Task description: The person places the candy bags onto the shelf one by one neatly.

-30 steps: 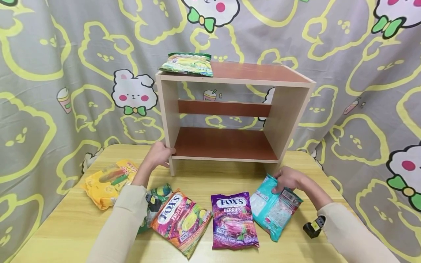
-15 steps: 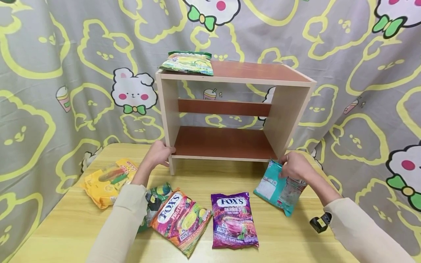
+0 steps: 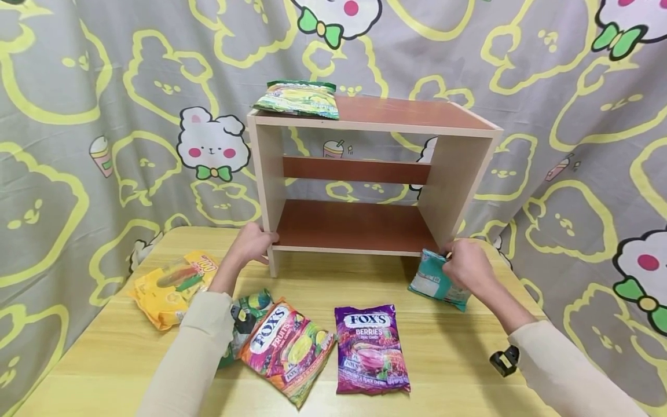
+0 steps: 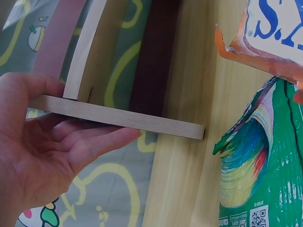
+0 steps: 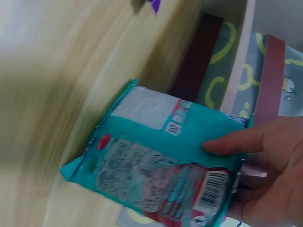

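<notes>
Moved barcoded teal packet (image 5: 142,146) back, near right side of wooden shelf unit (image 3: 406,111), pinching it with right hand (image 5: 281,170), gripping left panel (image 4: 156,124) with left hand (image 4: 42,158); keep pinch light (to avoid crumpling).

Backed from edge to edge by a grey curtain (image 3: 396,63), hung in folds and printed with yellow animal outlines (image 3: 167,87), plus a white rabbit (image 3: 212,152) left of centre. Spread across the lower frame with a pale wood-grain table (image 3: 323,281), rounded at its far-left corner. Lit softly, dimly shadowed toward lower right.
</notes>
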{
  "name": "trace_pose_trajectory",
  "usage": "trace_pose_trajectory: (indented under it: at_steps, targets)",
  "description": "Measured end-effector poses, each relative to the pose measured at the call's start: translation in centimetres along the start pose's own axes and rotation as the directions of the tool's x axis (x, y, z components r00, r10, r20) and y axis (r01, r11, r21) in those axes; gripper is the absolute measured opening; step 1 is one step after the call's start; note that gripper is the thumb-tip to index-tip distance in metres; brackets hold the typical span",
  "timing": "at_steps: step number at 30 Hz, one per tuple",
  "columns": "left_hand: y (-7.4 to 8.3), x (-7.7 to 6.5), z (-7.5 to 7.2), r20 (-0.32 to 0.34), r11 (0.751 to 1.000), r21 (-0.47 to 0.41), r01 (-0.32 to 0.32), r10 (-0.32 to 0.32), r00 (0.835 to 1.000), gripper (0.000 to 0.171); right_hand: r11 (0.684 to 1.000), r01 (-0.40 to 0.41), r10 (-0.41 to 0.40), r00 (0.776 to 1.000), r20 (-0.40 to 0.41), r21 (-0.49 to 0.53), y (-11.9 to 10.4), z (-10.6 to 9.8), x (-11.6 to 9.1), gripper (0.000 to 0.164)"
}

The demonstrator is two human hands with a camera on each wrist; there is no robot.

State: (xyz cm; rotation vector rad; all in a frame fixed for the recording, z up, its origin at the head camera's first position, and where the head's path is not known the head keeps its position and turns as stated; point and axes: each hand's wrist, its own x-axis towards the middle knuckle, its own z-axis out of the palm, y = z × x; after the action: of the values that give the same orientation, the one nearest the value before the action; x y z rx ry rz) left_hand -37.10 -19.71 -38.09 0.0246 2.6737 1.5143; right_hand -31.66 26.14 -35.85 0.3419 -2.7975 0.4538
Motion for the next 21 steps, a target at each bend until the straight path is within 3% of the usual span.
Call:
trace_pose_trajectory:
  at_steps: [4, 7, 14, 18, 21]
  targets:
    - [-0.1, 0.0, -0.1, -0.003, 1.000, -0.003, 0.004, -0.004, 1.000, 0.052, 0.999, -0.028, 0.025, 0.995, 0.101, 0.028, -0.4, -0.3, 0.1, 0.020]
    - [-0.1, 0.1, 0.0, -0.003, 1.000, -0.004, 0.000, -0.001, 1.000, 0.051, 0.998, -0.054, 0.045, 0.977, 0.208, 0.041, -0.6, -0.6, 0.0, 0.022]
    - [0.1, 0.1, 0.0, -0.003, 1.000, -0.009, 0.001, -0.001, 1.000, 0.050, 0.996, -0.080, 0.049, 0.885, 0.464, 0.049, -1.3, -0.7, -0.2, 0.042]
    - [0.2, 0.1, 0.0, -0.003, 1.000, -0.012, 0.004, -0.004, 1.000, 0.051, 0.997, -0.064, 0.027, 0.843, 0.537, 0.050, -1.9, -0.3, -0.5, 0.052]
    - [0.1, 0.1, 0.0, -0.003, 1.000, -0.012, 0.008, -0.008, 1.000, 0.050, 0.996, -0.067, 0.019, 0.827, 0.562, 0.065, -2.3, 0.3, -0.7, 0.060]
